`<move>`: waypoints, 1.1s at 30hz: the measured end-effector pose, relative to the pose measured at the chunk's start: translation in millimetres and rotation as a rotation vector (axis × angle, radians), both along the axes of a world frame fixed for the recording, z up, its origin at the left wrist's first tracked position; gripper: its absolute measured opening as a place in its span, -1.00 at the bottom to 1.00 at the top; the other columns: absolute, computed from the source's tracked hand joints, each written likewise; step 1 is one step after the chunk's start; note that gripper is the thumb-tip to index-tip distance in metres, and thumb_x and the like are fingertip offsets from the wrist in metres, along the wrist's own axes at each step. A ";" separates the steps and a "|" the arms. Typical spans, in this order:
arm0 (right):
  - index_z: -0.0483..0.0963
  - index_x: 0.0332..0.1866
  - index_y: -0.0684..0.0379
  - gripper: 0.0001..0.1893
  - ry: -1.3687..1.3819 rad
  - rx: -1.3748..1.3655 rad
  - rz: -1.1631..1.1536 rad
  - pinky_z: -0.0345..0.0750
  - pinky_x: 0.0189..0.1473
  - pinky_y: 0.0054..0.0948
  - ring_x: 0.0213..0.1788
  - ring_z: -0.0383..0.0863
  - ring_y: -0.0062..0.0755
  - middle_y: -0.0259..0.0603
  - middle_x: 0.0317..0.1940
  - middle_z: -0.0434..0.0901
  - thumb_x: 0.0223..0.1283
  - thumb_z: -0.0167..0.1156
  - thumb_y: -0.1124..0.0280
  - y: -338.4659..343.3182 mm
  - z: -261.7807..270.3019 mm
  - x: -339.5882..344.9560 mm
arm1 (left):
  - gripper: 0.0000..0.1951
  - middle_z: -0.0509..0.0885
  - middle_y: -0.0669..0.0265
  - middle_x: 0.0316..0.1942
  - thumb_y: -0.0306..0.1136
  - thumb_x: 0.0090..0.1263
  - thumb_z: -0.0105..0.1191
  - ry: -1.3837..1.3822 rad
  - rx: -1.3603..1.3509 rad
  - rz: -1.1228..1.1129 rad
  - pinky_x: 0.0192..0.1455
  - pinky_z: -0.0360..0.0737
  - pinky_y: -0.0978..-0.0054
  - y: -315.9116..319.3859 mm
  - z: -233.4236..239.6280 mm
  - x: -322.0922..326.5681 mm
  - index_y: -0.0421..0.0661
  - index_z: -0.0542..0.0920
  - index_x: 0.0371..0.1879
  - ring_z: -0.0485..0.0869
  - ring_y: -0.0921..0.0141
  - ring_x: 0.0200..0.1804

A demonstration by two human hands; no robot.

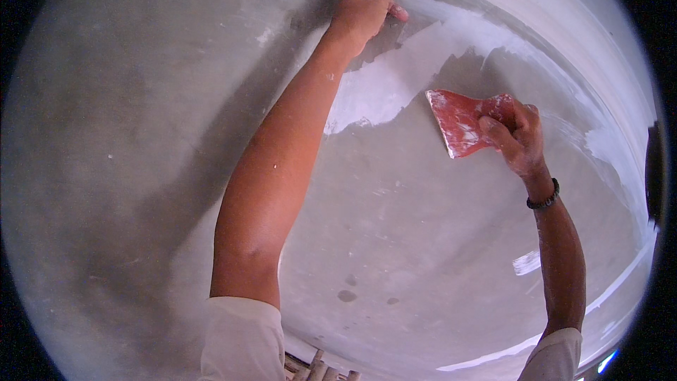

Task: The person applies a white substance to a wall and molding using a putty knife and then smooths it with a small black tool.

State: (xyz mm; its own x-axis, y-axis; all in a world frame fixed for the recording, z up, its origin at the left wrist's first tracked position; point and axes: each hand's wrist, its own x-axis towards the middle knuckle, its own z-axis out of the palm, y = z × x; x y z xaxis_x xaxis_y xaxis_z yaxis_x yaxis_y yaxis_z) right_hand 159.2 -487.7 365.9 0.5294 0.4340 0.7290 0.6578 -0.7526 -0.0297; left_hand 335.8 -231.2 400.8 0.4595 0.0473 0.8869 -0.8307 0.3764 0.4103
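Observation:
My right hand grips a red putty scraper by its narrow end. White smears cover its face, and its wide edge, coated in white, points left over a grey plastered wall. My left arm reaches up across the wall to my left hand, which is at the top against the surface, thumb and fingers partly spread. Whether it holds something cannot be told, as the palm side is hidden. Fresh white filler lies in a broad patch between the hands. A dark beaded bracelet circles the right wrist.
A curved white band runs along the upper right. A small white streak is beside my right forearm, and damp-looking spots mark the lower wall. Wooden poles show at the bottom edge. A dark object stands at the far right.

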 end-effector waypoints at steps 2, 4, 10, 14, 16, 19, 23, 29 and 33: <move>0.65 -0.15 0.29 -0.79 -0.023 -0.010 0.031 0.44 -0.43 -0.49 -0.51 0.52 -0.62 -0.29 -0.55 0.64 0.32 0.34 0.33 -4.0 -0.4 1.7 | -0.41 0.81 0.12 -0.39 -0.32 0.45 0.10 -0.027 0.170 0.187 -0.33 0.64 0.36 -1.4 -3.0 -17.5 -0.29 0.37 0.43 0.79 0.32 -0.41; 0.65 -0.16 0.30 -0.80 0.003 0.042 0.044 0.42 -0.46 -0.52 -0.51 0.51 -0.64 -0.34 -0.55 0.64 0.33 0.33 0.34 -6.6 -2.5 2.3 | -0.48 0.81 0.15 -0.34 -0.28 0.44 0.12 -0.133 0.258 0.458 -0.21 0.69 0.26 -6.9 -17.4 -33.0 -0.26 0.51 0.35 0.78 0.24 -0.36; 0.62 -0.11 0.33 -0.79 0.030 0.260 0.112 0.38 -0.56 -0.57 -0.54 0.53 -0.67 -0.35 -0.45 0.64 0.39 0.30 0.36 -10.0 -10.3 0.7 | -0.39 0.55 -0.07 0.32 -0.15 0.42 0.18 -0.576 0.107 1.187 0.46 0.37 -0.02 -4.0 -71.3 4.9 -0.26 0.50 0.38 0.50 -0.07 0.34; 0.56 0.00 0.33 -0.73 0.026 0.390 0.166 0.46 -0.63 -0.61 -0.53 0.59 -0.63 -0.25 -0.33 0.67 0.40 0.28 0.33 -17.7 -4.0 0.2 | -0.36 0.31 -0.13 0.51 -0.10 0.42 0.20 -0.646 0.161 1.172 0.61 0.14 -0.08 3.7 -89.1 28.3 -0.27 0.48 0.37 0.22 -0.17 0.55; 0.53 0.04 0.32 -0.71 0.008 0.398 0.132 0.49 -0.66 -0.65 -0.51 0.62 -0.63 -0.22 -0.30 0.67 0.41 0.27 0.31 -14.7 -2.9 1.3 | -0.36 0.30 -0.14 0.52 -0.10 0.41 0.22 -0.665 0.142 1.131 0.62 0.12 -0.08 4.2 -89.6 30.5 -0.27 0.48 0.35 0.21 -0.18 0.55; 0.54 0.05 0.32 -0.70 0.033 0.381 0.059 0.48 -0.68 -0.65 -0.52 0.62 -0.63 -0.26 -0.33 0.66 0.44 0.25 0.28 -3.4 -0.5 -0.8 | -0.37 0.33 -0.12 0.50 -0.11 0.39 0.23 -0.674 0.096 1.084 0.62 0.14 -0.06 2.6 -91.9 34.7 -0.28 0.50 0.33 0.25 -0.15 0.54; 0.58 0.08 0.28 -0.68 0.047 0.205 -0.209 0.40 -0.68 -0.63 -0.58 0.55 -0.68 -0.34 -0.40 0.66 0.45 0.27 0.23 20.8 33.3 0.1 | -0.39 0.38 -0.09 0.47 -0.14 0.36 0.26 -0.673 0.064 1.057 0.62 0.17 -0.04 -0.8 -92.0 35.8 -0.28 0.52 0.30 0.28 -0.13 0.53; 0.49 0.32 0.24 -0.47 -0.103 -0.241 -0.296 0.77 0.05 -0.35 0.02 0.79 -0.29 -0.04 0.08 0.72 0.46 0.28 0.07 111.1 144.5 34.3 | -0.43 0.42 -0.07 0.44 -0.19 0.33 0.28 -0.698 0.003 1.035 0.58 0.25 -0.04 3.0 -90.2 36.6 -0.24 0.55 0.27 0.33 -0.12 0.49; 0.57 -0.23 0.33 -0.84 -0.173 -0.239 -0.331 0.67 -0.31 -0.49 -0.45 0.62 -0.50 -0.23 -0.47 0.63 0.38 0.11 0.46 185.7 143.7 37.8 | -0.44 0.45 -0.06 0.42 -0.23 0.30 0.29 -0.670 -0.007 1.035 0.56 0.28 -0.05 2.6 -92.8 40.1 -0.23 0.55 0.26 0.35 -0.12 0.48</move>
State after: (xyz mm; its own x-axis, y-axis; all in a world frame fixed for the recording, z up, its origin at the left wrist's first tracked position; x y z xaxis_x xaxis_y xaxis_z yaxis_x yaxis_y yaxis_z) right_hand 197.0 -301.9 509.6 0.5474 0.4289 0.7186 0.3606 -0.8958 0.2599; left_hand 375.9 -228.6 308.1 -0.3425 0.1243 0.9313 -0.7843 -0.5835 -0.2106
